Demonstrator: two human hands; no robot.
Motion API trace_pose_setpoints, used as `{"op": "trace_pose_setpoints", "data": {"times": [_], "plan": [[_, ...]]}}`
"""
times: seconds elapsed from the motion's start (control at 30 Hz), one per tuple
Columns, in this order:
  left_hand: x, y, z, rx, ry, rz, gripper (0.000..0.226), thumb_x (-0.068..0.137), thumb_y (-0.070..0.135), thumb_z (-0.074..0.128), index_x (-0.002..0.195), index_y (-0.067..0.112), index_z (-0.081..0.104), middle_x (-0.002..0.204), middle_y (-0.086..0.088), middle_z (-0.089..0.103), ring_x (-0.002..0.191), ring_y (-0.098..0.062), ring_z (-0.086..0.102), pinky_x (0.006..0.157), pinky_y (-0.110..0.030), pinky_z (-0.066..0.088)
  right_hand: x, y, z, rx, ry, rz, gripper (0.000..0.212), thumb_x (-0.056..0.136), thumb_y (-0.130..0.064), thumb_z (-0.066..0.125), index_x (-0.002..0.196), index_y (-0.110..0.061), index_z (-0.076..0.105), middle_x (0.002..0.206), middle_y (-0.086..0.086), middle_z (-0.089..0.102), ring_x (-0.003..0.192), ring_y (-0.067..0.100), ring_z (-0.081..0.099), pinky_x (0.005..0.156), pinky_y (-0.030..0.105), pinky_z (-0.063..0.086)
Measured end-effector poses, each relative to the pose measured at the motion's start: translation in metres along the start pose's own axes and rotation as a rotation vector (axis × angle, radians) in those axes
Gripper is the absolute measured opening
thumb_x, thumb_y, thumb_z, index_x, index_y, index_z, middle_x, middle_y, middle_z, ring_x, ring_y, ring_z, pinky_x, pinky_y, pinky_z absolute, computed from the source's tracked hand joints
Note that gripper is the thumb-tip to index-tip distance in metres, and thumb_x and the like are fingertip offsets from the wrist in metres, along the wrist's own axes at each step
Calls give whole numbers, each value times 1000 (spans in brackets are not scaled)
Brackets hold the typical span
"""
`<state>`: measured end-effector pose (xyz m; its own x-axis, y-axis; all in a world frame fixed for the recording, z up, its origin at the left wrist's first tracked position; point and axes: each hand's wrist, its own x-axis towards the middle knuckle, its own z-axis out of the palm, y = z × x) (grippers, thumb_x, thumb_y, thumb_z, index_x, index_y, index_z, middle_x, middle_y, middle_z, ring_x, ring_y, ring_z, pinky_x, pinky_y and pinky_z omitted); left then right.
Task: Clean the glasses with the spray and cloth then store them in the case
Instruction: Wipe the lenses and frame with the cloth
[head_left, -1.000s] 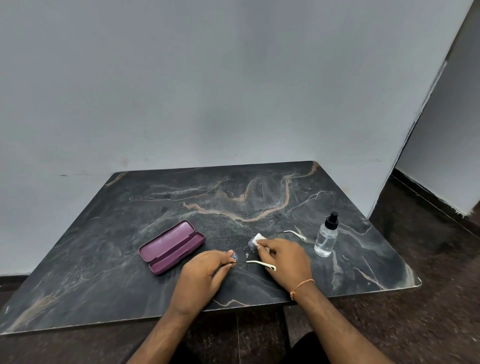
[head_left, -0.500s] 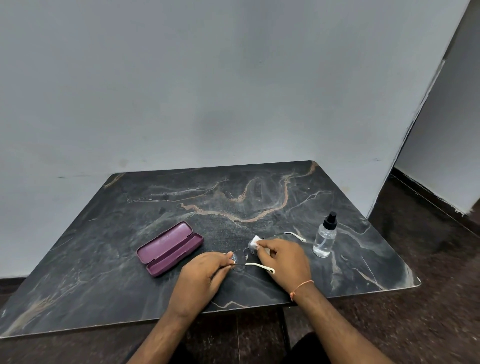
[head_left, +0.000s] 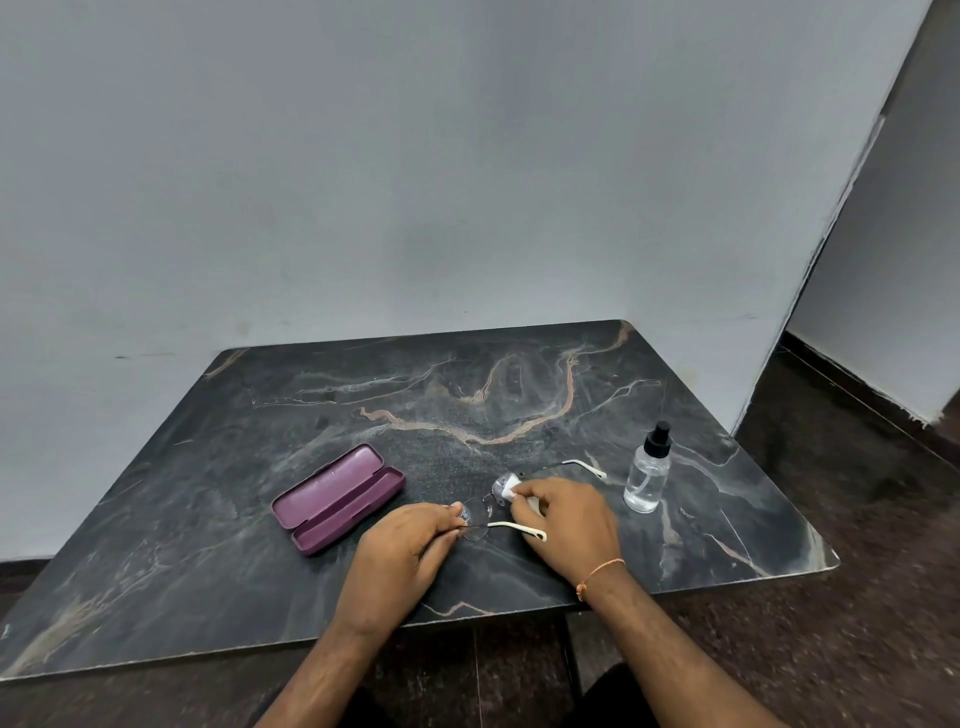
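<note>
dark marble-patterned table (head_left: 519, 384) against a pale grey wall (head_left: 415, 156); dark speckled floor (head_left: 857, 493) to the right and below.

left hand (head_left: 400, 556): knuckles up, fingers curled in, thumb and forefinger pinching the near end of the rimless glasses (head_left: 480, 512) at the left lens edge or hinge; exact contact point too small to tell.

right hand (head_left: 566, 519): fingers bent, pinching a small white cloth (head_left: 511, 486) against the far lens. cloth mostly hidden under the fingertips, only a white corner shows. orange thread bracelet (head_left: 597, 570) on the right wrist.

glasses held between the two hands, low over the table near its front-centre; whether they touch the surface cannot be told. both temple arms unfolded, cream tips: one runs under the right hand toward the front, the other points back-right toward the spray bottle.

spray bottle (head_left: 647, 478): clear, black pump top, upright, just right of the right hand, apart from it. clear liquid inside, level hard to read.

glasses case (head_left: 337, 499): purple hard shell, lid hinged open, lying flat left of the hands, long axis diagonal. interior shows nothing in it. not touching either hand.

both forearms enter from the bottom edge.
</note>
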<state>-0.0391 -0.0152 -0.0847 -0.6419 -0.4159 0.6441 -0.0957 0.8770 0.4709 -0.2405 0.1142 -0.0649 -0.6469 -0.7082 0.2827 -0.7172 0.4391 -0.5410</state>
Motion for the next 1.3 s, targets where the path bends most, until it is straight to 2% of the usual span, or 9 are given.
{"op": "trace_pose_setpoints", "data": {"times": [0.1, 0.2, 0.4, 0.53, 0.73, 0.87, 1.03, 1.2, 1.3], "plan": [[0, 0, 0, -3, 2, -2, 21, 88, 13, 88, 106, 20, 82, 116, 17, 79, 109, 3, 72, 100, -15, 54, -2, -1, -1, 0, -13, 12, 29, 88, -54, 59, 101, -39, 81, 87, -13, 78, 83, 7, 69, 71, 31, 55], [0, 2, 0, 0, 1, 14, 18, 89, 14, 87, 105, 20, 81, 116, 17, 79, 109, 1, 73, 100, -17, 55, 2, -1, 2, -92, 16, 43, 35, 93, -52, 54, 91, -25, 76, 76, -4, 73, 78, 17, 70, 65, 36, 54], [0, 2, -2, 5, 8, -12, 16, 92, 22, 79, 107, 19, 83, 117, 16, 79, 109, 2, 73, 98, -21, 58, -3, -2, -1, -45, -21, 15, 34, 86, -56, 55, 99, -36, 80, 89, -12, 78, 85, 8, 68, 71, 31, 54], [0, 3, -2, 7, 0, -12, 16, 91, 20, 80, 106, 20, 82, 116, 17, 79, 109, 1, 74, 97, -23, 59, 1, -4, 1, -111, 11, 74, 32, 93, -50, 56, 85, -24, 73, 77, -3, 73, 81, 22, 70, 62, 34, 46], [0, 2, -2, -18, 21, -23, 18, 96, 29, 73, 108, 20, 83, 118, 18, 79, 110, 4, 72, 98, -20, 57, -4, -4, -4, -71, -39, 18, 28, 90, -52, 59, 99, -36, 79, 89, -11, 78, 86, 11, 69, 69, 30, 49], [0, 2, -2, -18, 18, -23, 15, 93, 25, 77, 107, 21, 82, 117, 20, 78, 110, 4, 72, 98, -20, 57, 3, -3, 2, -131, 21, 44, 38, 99, -58, 52, 93, -26, 73, 78, -6, 72, 82, 18, 70, 63, 34, 48], [0, 4, -3, -19, 30, -19, 22, 96, 34, 69, 107, 20, 83, 116, 19, 78, 109, 4, 72, 99, -20, 57, -2, -4, -4, -47, -53, -26, 27, 97, -51, 59, 115, -46, 78, 94, -14, 77, 93, 6, 69, 75, 29, 54], [0, 3, -1, 0, 14, -7, 16, 91, 23, 79, 106, 20, 82, 116, 17, 79, 109, 4, 72, 99, -19, 57, 1, -5, -5, -54, 10, -11, 28, 101, -49, 59, 119, -41, 78, 102, -12, 80, 101, 13, 72, 80, 32, 55], [0, 3, -2, 6, 8, -3, 17, 90, 21, 80, 106, 20, 82, 115, 16, 79, 109, 3, 72, 100, -18, 56, -1, -3, -3, -7, -6, -35, 26, 99, -52, 62, 118, -47, 78, 102, -15, 80, 99, 7, 72, 77, 29, 53]]}}
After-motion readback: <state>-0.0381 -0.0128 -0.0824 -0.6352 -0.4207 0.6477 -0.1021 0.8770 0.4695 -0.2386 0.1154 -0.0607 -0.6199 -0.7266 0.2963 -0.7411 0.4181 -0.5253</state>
